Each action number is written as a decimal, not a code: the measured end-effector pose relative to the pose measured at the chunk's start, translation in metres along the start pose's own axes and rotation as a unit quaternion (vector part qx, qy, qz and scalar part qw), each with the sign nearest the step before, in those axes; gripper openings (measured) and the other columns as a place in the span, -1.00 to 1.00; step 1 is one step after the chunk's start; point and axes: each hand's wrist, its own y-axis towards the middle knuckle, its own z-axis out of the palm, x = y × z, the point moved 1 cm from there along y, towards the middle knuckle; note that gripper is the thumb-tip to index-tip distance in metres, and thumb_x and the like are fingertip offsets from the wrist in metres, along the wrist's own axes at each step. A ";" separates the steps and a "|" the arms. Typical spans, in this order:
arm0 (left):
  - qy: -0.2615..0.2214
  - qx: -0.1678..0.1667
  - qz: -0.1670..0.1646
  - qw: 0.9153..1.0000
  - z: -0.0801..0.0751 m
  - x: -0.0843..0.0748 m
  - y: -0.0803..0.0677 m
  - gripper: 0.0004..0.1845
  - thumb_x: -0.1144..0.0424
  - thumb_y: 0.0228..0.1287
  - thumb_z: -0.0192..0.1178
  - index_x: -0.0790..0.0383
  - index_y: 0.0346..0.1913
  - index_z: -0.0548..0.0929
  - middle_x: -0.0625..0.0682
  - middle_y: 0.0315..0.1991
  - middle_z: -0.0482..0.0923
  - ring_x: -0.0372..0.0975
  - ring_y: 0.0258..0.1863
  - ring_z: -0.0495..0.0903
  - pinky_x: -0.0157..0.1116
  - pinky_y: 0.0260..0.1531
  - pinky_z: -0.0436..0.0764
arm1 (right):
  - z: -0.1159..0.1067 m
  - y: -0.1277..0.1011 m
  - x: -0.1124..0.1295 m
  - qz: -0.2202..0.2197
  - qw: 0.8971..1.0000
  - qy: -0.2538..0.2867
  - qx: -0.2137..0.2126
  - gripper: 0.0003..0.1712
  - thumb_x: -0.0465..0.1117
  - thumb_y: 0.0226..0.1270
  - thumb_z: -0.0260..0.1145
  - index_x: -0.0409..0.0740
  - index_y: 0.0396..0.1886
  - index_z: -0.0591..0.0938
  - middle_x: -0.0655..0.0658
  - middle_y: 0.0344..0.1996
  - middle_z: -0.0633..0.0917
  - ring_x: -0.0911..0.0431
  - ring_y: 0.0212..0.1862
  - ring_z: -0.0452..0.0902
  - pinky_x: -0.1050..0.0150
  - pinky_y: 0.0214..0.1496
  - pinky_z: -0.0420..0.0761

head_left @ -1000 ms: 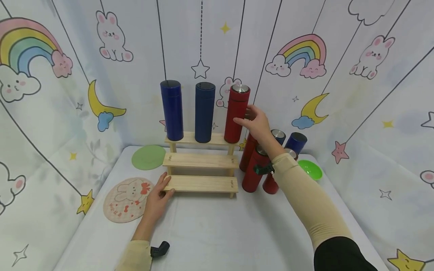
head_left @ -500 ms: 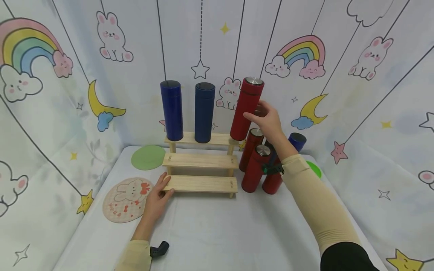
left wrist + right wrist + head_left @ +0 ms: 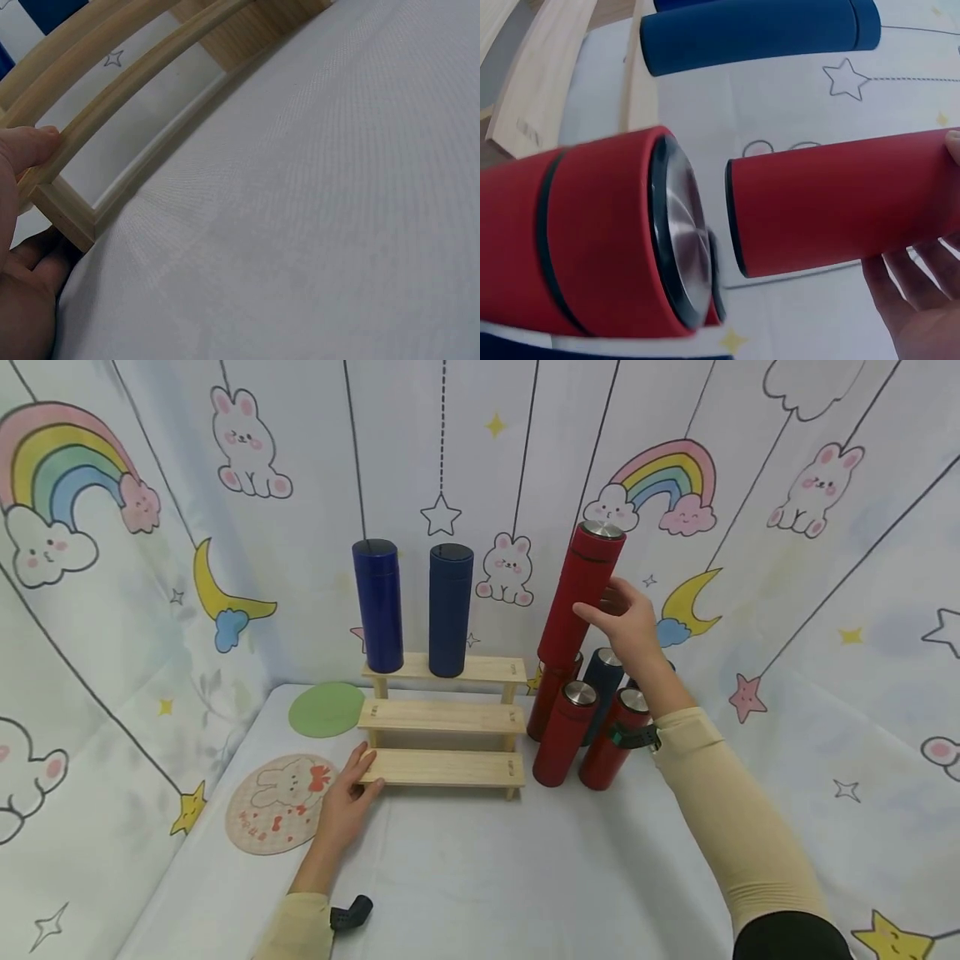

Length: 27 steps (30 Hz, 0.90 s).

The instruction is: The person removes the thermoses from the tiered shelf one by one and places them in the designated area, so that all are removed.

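- Right hand (image 3: 628, 620) is gripping a tilted red flask (image 3: 577, 587) mid-body, beyond the right edge of the rack (image 3: 442, 717).
- Left hand (image 3: 345, 802) is clasping the rack's front-left corner.

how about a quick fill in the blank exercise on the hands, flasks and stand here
1. The right hand holds a flask whose body is coloured ____.
2. Of the three tiers (top, middle, bottom) of the wooden stand, the left hand grips the ____ one.
3. On the top tier stand exactly ____ blue flasks.

Missing words: red; bottom; two
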 end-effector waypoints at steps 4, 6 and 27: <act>-0.004 -0.002 0.001 1.000 0.000 0.001 -0.001 -0.37 0.37 0.59 0.30 0.36 0.61 0.41 0.15 0.74 0.06 0.06 0.69 0.04 -0.68 0.30 0.23 | -0.010 -0.002 0.001 -0.002 1.000 0.003 0.002 -0.26 0.04 0.46 0.54 0.09 0.56 0.53 -0.09 0.34 0.66 0.01 0.36 0.53 0.04 0.37 0.59; -0.004 -0.003 0.003 1.000 0.001 0.001 -0.001 -0.37 0.38 0.59 0.30 0.37 0.61 0.41 0.16 0.74 0.06 0.06 0.69 0.05 -0.68 0.30 0.23 | -0.016 -0.004 0.002 0.000 1.000 0.003 0.002 -0.27 0.03 0.46 0.54 0.08 0.55 0.54 -0.09 0.34 0.66 0.02 0.36 0.53 0.06 0.36 0.59; 0.002 -0.008 0.017 1.000 0.002 0.002 0.001 -0.38 0.42 0.57 0.30 0.40 0.59 0.42 0.24 0.73 0.07 0.13 0.67 0.08 -0.69 0.28 0.24 | -0.089 -0.025 -0.008 0.060 0.998 -0.020 -0.022 -0.21 -0.01 0.48 0.53 0.18 0.64 0.46 -0.11 0.46 0.56 -0.01 0.43 0.45 0.25 0.30 0.64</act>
